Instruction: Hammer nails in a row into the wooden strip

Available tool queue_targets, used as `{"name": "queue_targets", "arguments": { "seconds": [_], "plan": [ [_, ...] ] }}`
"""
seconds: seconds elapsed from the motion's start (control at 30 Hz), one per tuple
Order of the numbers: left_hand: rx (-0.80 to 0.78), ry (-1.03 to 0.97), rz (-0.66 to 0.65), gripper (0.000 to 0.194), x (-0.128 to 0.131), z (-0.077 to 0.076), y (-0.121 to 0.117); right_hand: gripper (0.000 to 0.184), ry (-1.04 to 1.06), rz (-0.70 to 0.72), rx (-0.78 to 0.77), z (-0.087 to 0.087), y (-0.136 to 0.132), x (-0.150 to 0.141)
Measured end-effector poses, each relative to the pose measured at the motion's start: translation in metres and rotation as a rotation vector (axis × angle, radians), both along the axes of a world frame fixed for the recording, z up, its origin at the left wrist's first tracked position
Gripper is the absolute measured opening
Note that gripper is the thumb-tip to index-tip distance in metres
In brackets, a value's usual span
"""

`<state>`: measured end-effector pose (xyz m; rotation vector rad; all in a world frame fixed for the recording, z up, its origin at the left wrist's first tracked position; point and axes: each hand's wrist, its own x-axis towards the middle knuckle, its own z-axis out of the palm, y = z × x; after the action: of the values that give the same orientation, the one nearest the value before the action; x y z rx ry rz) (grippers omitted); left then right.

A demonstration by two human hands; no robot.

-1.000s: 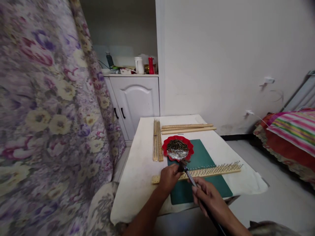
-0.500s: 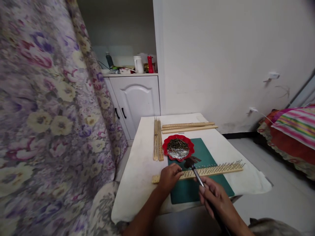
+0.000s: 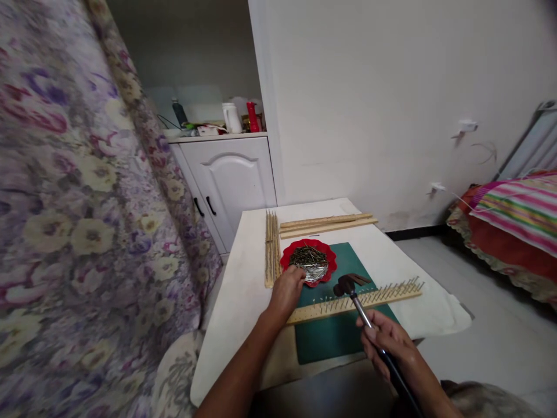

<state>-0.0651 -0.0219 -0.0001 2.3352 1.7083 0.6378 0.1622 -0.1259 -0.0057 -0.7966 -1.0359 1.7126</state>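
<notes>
My right hand [image 3: 389,343] is wrapped round the handle of a claw hammer [image 3: 347,285], its head raised over a wooden strip [image 3: 307,314]. Rows of nails stick up from the middle and right of that strip, many leaning; small dots mark its left part. My left hand [image 3: 286,292] is at the near left edge of a red scalloped dish [image 3: 332,264], its fingers bent together by the nails [image 3: 310,255] in it. Whether a nail is between those fingertips is hidden. Dark nails lie at the back of the dish, silvery ones in front.
A green mat [image 3: 324,342] lies under the strip and dish on a white-covered table [image 3: 235,325]. More wooden strips [image 3: 326,222] lie along the back, and upright-nailed strips [image 3: 270,249] stand left of the dish. A floral curtain [image 3: 108,191] hangs at the left.
My left hand has moved from the strip up to the red dish. The hammer stays in my right hand, over the strip. The whole view has shifted a little.
</notes>
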Motion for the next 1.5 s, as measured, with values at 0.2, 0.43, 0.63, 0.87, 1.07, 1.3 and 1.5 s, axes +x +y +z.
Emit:
{"name": "queue_targets", "arguments": {
  "seconds": [0.2,0.43,0.63,0.87,1.07,1.3,1.5],
  "plan": [
    [-0.13,0.211,0.094,0.014,0.016,0.0,0.04,0.028,0.017,0.011,-0.003,0.003,0.003,-0.001],
    [-0.17,0.211,0.072,0.014,0.015,-0.005,0.057,0.03,0.012,-0.011,-0.006,0.004,0.004,0.0],
    [-0.147,0.158,-0.008,0.012,0.009,-0.005,0.055,0.032,-0.017,-0.013,-0.006,0.001,0.005,0.001],
    [-0.034,0.124,-0.035,0.014,0.007,0.001,0.04,0.028,0.022,-0.031,0.013,0.005,0.002,-0.001],
    [0.047,-0.038,-0.099,0.019,0.006,0.019,-0.01,0.027,-0.042,-0.133,0.053,0.003,-0.002,-0.008],
    [-0.064,-0.356,-0.348,0.014,0.041,0.004,-0.093,0.027,-0.204,-0.292,0.123,-0.007,-0.003,-0.018],
    [-0.091,-0.415,-0.376,0.013,0.051,0.0,-0.11,0.022,-0.246,-0.28,0.148,-0.009,-0.01,-0.02]
  ]
}}
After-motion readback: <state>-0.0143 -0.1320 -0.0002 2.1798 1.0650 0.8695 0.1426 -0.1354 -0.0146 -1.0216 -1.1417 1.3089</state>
